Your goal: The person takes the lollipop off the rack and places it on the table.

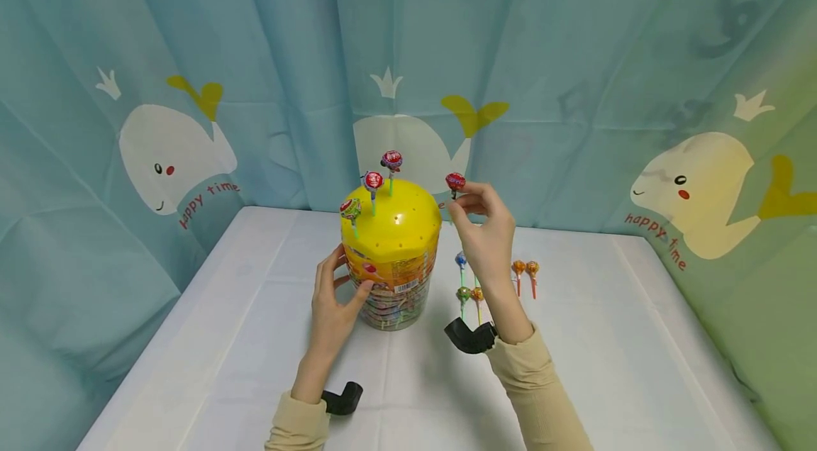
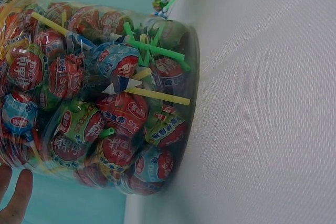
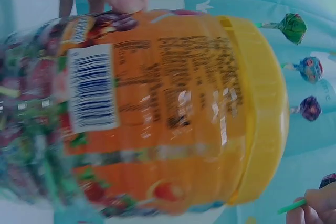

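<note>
Right hand's (image 1: 488, 230) fingers pinch a red-wrapped round lollipop (image 1: 456, 181), green stick (image 3: 291, 206) roughly upright, tip down, right of the yellow domed plastic lid (image 1: 408, 220) toward counter's (image 1: 606, 323) far edge, left hand (image 1: 335, 306) gripping the clear plastic jar (image 1: 391, 315).

The jar lid (image 1: 402, 220) is yellow, the label (image 3: 152, 103) orange (barcode (image 3: 93, 88) striped).

And the right hand (image 1: 488, 227) blocks part of the loose lollipops (image 1: 464, 293) on the tabletop (image 1: 613, 337)! Both sleeves (image 1: 542, 394) run off the near edge. Left wrist view: the jar (image 2: 105, 98) runs out of frame, lid (image 1: 408, 213) and all. Right wrist: label (image 3: 205, 108) print blurs, held lollipop (image 3: 328, 180) clipped.
</note>
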Available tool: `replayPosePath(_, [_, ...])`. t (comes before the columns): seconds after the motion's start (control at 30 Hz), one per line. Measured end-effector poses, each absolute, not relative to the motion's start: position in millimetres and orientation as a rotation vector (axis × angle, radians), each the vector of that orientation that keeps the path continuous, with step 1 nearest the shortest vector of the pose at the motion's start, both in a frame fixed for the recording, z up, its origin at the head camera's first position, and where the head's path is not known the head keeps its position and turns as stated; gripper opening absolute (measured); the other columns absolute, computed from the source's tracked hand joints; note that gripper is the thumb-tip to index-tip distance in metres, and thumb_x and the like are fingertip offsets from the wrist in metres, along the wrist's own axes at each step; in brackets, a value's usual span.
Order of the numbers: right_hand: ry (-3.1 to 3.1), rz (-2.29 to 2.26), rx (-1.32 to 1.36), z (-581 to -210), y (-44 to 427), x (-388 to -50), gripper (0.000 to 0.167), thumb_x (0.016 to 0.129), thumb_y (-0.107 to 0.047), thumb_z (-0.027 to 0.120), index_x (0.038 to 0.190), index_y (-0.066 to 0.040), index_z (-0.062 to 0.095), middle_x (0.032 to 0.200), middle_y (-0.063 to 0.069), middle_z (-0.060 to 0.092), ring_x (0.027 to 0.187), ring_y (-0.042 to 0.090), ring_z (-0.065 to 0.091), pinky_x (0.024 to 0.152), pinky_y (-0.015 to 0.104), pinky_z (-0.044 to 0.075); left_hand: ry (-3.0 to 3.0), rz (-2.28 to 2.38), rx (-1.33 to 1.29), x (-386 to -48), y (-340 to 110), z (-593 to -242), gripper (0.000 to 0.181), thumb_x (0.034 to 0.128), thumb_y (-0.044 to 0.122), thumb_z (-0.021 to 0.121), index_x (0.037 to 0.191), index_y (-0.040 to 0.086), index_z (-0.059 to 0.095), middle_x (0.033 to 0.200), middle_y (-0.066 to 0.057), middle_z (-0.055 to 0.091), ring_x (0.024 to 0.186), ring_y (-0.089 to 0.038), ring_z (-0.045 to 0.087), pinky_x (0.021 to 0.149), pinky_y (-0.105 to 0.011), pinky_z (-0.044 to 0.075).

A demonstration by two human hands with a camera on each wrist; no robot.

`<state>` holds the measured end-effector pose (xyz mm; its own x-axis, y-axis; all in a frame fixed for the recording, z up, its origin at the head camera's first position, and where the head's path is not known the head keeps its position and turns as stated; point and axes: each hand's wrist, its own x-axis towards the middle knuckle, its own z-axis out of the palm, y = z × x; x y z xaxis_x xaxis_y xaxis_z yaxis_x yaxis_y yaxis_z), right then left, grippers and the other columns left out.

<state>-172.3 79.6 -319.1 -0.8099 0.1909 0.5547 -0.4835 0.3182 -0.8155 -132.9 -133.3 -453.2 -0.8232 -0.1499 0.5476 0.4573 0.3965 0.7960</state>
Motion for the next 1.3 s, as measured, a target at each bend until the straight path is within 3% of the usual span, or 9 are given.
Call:
replayPosePath(0.33, [-2.029, 1.553, 0.097, -350, 99, -163, 0.019, 0.085, -0.001, 0.067, 0.104, -0.003, 0.067, 0.086, 0.018, 0.067, 0.076, 0.007, 0.057, 0.081, 0.028, 0.045, -2.095, -1.436, -0.279, -134, -134, -456, 0.077, 0.0823, 0.009, 0.073, 0.148, 0.014, 0.035, 0.141, -0.013, 0.043, 0.126, -0.022, 0.046, 0.096, -0.02, 0.047])
replayPosePath(0.67, [-2.09, 1.563, -0.053, -379, 113, -156, 0.02, 0.085, -0.002, 0.067, 0.105, -0.005, 0.068, 0.086, 0.015, 0.067, 0.077, 0.0, 0.056, 0.071, 0.021, 0.044, -2.087, -1.464, -0.277, -133, -135, -455, 0.076, 0.0809, 0.003, 0.073, 0.147, 0.013, 0.036, 0.14, -0.012, 0.044, 0.126, -0.018, 0.045, 0.094, -0.031, 0.049])
replayPosePath(0.97, [-2.115, 1.524, -0.15, -411, 130, -150, 0.022, 0.084, -0.003, 0.07, 0.105, -0.001, 0.067, 0.089, 0.019, 0.069, 0.074, -0.002, 0.053, 0.077, 0.021, 0.043, -2.096, -1.471, -0.28, -133, -133, -454, 0.077, 0.0816, 0.007, 0.073, 0.148, 0.013, 0.035, 0.141, -0.013, 0.043, 0.126, -0.017, 0.044, 0.096, -0.019, 0.046])
replayPosePath(1.3, [-2.161, 1.502, -0.272, -430, 144, -146, 0.019, 0.083, -0.001, 0.069, 0.102, -0.002, 0.067, 0.087, 0.015, 0.069, 0.07, -0.005, 0.054, 0.074, 0.022, 0.04, -2.092, -1.456, -0.284, -133, -133, -454, 0.076, 0.0816, 0.005, 0.073, 0.147, 0.012, 0.035, 0.138, -0.013, 0.045, 0.124, -0.02, 0.046, 0.095, -0.024, 0.048])
